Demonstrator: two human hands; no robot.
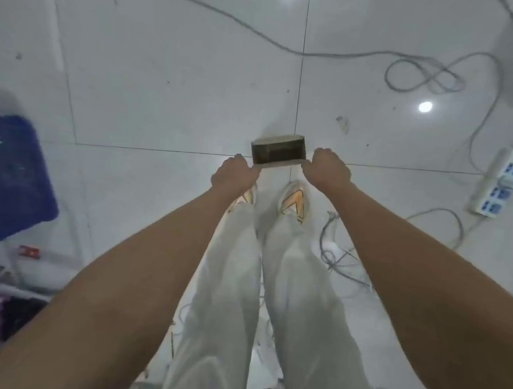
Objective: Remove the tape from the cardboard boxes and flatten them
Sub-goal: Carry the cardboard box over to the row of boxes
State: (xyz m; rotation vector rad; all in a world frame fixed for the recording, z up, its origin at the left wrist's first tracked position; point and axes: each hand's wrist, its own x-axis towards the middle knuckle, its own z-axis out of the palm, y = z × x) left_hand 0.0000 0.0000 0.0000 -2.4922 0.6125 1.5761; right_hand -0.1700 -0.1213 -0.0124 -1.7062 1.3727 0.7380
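We count one cardboard box (279, 150), two hands, left (233, 173) and right (329, 169), two shoes (293, 201), one blue crate (5, 182) at the floor's left edge, one power strip (505, 182) at its right edge.

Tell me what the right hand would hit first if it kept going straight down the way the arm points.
The right hand grips one end of the cardboard box. Straight on, it would probably meet the white tiled floor; nothing else shows in that line, though depth is unclear.
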